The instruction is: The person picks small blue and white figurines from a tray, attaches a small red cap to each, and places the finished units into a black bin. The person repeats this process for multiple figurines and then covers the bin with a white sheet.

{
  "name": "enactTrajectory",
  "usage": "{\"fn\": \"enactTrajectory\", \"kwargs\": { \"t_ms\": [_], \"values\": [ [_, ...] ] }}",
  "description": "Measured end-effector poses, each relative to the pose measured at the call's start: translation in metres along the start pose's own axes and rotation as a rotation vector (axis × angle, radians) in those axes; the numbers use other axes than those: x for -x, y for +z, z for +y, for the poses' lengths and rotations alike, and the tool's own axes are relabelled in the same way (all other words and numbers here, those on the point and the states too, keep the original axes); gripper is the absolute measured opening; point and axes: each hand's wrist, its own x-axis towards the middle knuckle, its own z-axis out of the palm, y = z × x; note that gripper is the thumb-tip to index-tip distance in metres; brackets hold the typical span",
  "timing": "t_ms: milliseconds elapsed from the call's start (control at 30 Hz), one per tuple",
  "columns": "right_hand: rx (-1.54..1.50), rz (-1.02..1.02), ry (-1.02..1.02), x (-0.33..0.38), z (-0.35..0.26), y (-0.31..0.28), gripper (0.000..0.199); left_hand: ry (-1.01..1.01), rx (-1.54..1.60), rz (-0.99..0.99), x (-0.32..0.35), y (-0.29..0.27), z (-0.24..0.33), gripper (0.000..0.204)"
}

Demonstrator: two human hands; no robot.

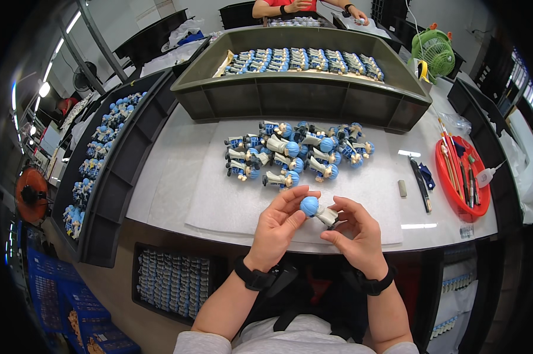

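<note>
Across the workshop spreads a white table (pixel 160 192) with a deep grey-green bin (pixel 302 100) at its far side. Between bin and person lies a loose pile of blue-haired figurines (pixel 292 148). I see a single figurine (pixel 324 215) held up between two hands, above the table's near side, its long axis slanting from head at upper left to feet at lower right. The left hand (pixel 278 225) has its fingers clamped on the head; the right hand (pixel 359 237) curls about the foot end, though I can't tell whether those fingers pinch.
</note>
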Motion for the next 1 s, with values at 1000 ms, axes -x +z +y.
{"fn": "enactTrajectory", "kwargs": {
  "t_ms": [1000],
  "values": [
    [-0.003,0.027,-0.064,0.0006,0.0013,-0.0015,0.058,-0.037,-0.093,0.152,0.0007,0.0105,-0.0034,0.034]
  ]
}}
